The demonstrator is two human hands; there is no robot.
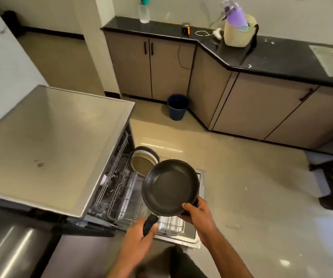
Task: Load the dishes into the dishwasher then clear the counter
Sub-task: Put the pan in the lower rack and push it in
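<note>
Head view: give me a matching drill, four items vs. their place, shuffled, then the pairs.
Items:
1. frying pan
2. metal pot
3. blue bucket
4. purple bottle

Places:
A. on the floor by the cabinets
B. in the bag on the black counter
C. held over the open dishwasher, left hand on its handle, right hand on its rim
D. in the dishwasher's pulled-out rack

Pairs: 1-C, 2-D, 3-A, 4-B

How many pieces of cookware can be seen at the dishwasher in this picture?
2. A black frying pan is held over the lower rack by the left hand and right hand. A metal pot stands behind it. More may be hidden underneath.
</note>
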